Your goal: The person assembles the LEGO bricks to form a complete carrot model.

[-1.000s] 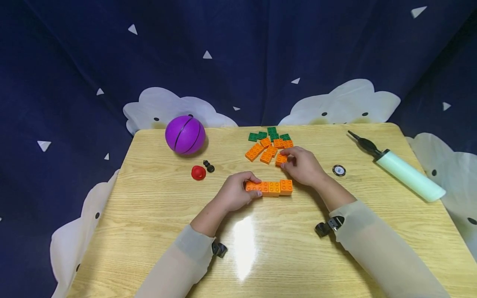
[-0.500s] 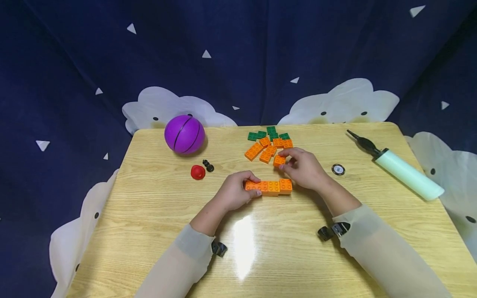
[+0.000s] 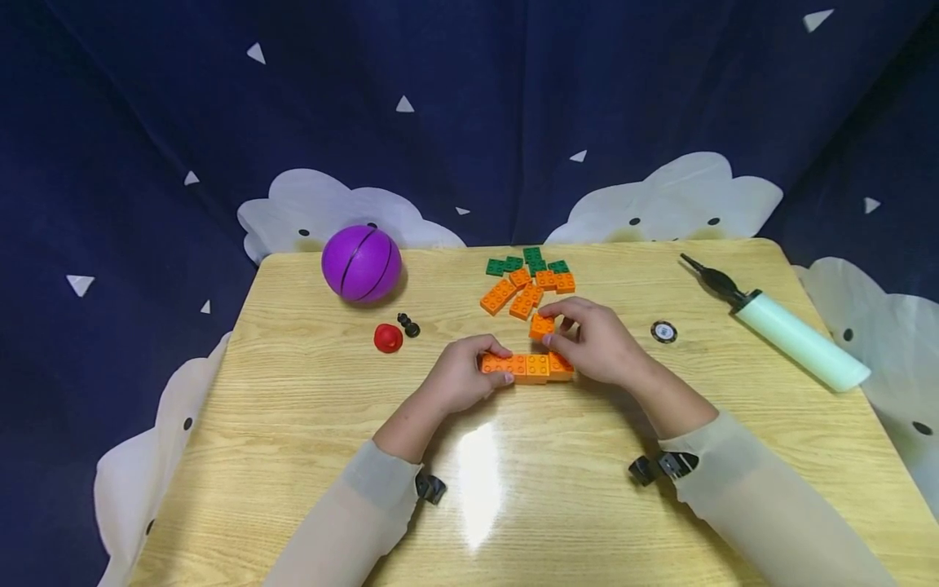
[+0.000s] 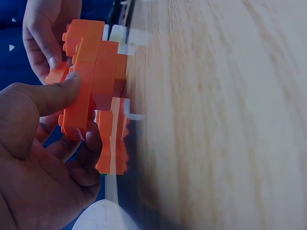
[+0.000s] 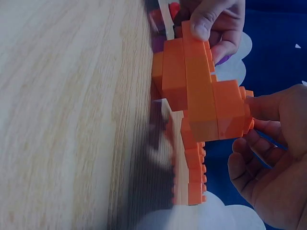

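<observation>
My left hand (image 3: 462, 375) grips the left end of a stepped structure of orange building bricks (image 3: 537, 368), thumb on the near side. In the left wrist view that structure (image 4: 98, 67) shows stacked layers, with one brick raised on top at its right end. Between the thumb and fingers of my right hand (image 3: 601, 342) a small orange brick (image 3: 541, 327) is pinched, just beyond the structure. The right wrist view shows the right hand (image 5: 278, 158) close by the raised end brick (image 5: 231, 109), which partly hides the pinched brick.
Loose orange bricks (image 3: 498, 296) and green bricks (image 3: 531, 256) lie at the back of the table. A purple ball (image 3: 362, 263), a red hat-shaped piece (image 3: 388, 337) and a small black piece (image 3: 408, 325) are left. At right lie a round chip (image 3: 663, 331) and a hand pump (image 3: 800, 340).
My right hand has brought the small orange brick away from the loose pile, leftward and nearer to the structure. The left hand has kept its grip in place.
</observation>
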Motion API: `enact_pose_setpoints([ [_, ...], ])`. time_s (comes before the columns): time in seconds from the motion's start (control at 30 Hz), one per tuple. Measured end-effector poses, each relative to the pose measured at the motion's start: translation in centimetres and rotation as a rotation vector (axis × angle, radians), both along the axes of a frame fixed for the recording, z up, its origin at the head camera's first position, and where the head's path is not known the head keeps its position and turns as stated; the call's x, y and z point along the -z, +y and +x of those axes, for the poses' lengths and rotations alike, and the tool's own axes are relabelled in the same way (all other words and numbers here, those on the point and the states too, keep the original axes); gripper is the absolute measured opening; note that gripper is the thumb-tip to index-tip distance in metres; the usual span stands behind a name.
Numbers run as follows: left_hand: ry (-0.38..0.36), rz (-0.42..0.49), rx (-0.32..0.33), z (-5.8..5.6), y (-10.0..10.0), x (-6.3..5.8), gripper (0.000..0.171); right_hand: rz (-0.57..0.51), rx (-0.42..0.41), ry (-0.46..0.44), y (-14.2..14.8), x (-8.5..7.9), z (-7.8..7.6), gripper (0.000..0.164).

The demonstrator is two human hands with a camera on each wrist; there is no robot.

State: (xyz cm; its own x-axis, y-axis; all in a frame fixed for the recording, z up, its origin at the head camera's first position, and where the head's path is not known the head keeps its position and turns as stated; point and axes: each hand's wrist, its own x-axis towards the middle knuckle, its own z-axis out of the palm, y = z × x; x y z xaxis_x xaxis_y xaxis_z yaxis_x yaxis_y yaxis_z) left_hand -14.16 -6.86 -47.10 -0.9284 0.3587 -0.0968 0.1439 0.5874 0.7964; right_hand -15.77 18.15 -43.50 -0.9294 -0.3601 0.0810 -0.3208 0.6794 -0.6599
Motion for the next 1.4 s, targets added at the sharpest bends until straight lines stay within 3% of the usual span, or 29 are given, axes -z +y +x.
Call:
enact_pose_setpoints([
  [0.63,-0.008,-0.001,-0.009,0.0,0.0,0.0,0.024,0.036,-0.078,-0.008,-0.6,-0.2,1.7,0.034],
  [1.4,-0.001,0.009,0.001,0.0,0.0,0.1,0.024,0.082,-0.100,0.015,-0.8,0.2,2.8,0.033],
])
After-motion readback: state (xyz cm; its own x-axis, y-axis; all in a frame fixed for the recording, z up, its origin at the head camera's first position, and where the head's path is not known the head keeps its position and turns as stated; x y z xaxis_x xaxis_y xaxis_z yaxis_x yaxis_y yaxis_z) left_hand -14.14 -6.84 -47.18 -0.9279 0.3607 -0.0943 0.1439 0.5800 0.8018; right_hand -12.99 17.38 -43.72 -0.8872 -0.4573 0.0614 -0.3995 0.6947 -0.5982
